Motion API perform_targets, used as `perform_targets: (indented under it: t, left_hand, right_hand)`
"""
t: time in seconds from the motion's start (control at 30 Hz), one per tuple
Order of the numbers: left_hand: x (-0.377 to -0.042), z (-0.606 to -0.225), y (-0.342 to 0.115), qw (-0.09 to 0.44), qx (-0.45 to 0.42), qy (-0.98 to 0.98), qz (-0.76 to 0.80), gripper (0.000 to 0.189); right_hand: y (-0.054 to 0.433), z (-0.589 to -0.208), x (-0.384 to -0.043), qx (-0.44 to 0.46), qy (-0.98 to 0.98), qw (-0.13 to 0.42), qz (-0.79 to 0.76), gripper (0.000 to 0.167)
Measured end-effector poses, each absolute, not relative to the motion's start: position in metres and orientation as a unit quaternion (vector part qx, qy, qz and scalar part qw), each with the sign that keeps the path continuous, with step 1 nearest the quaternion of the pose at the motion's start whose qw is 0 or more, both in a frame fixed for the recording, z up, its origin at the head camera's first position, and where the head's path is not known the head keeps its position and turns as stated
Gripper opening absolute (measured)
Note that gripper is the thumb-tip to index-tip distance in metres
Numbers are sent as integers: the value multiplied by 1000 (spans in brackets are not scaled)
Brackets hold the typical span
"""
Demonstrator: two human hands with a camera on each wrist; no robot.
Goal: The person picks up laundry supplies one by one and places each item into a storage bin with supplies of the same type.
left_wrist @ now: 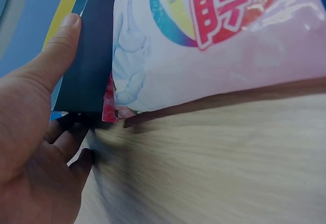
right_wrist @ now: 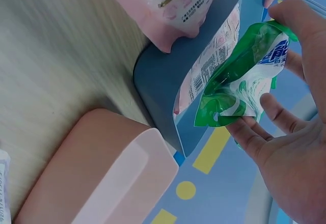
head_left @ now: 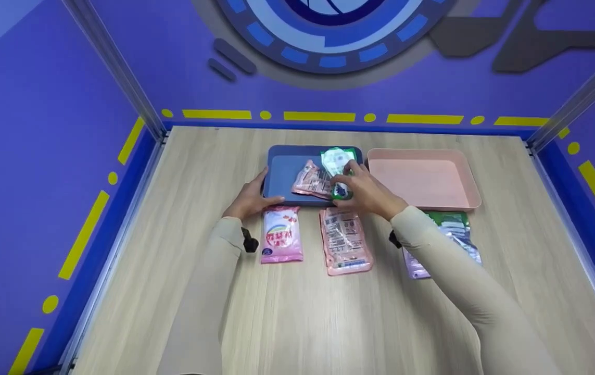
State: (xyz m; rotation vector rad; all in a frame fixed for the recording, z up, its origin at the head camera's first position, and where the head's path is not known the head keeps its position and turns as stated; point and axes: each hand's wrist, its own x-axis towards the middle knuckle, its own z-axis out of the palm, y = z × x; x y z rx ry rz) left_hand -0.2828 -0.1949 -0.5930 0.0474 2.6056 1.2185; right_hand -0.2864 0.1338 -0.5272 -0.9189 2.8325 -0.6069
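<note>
My left hand (head_left: 249,198) grips the front left corner of a blue tray (head_left: 284,151); in the left wrist view its thumb lies along the rim and its fingers curl at the side wall. The right hand (head_left: 367,191) holds a green and white pouch (right_wrist: 249,76) over the right part of this tray, thumb on one side and fingers on the other. Inside the tray, partly behind that pouch, lies a pink pouch (head_left: 310,179) with printed text. A pink and white packet (left_wrist: 204,35) with a rainbow print lies just in front of the tray, near my left wrist.
A pink tray (head_left: 422,182) stands right of the blue one, with nothing in it. Another pink pouch (head_left: 346,242) lies in front, between my arms. A green and purple pouch (head_left: 456,226) is partly hidden under my right forearm. Blue panels (head_left: 323,96) enclose the table's back and sides.
</note>
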Motion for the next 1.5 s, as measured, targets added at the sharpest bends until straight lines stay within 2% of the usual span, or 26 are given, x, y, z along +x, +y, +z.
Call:
perform_targets:
  t: [0.47,0.97,1.5]
  left_hand:
    - [-283,-592,-196,129,8,897,423,110]
    - [-283,-591,-195,125,23,902,412,108]
    - [-282,-593,-195,132,23,900,415,109]
  right_hand:
    - [125,-524,-301,-313,924,70,-208,44]
    - [120,-527,-313,-348,919,53,-179,39]
    - [114,-531,-324,-315,928,101,-171,46]
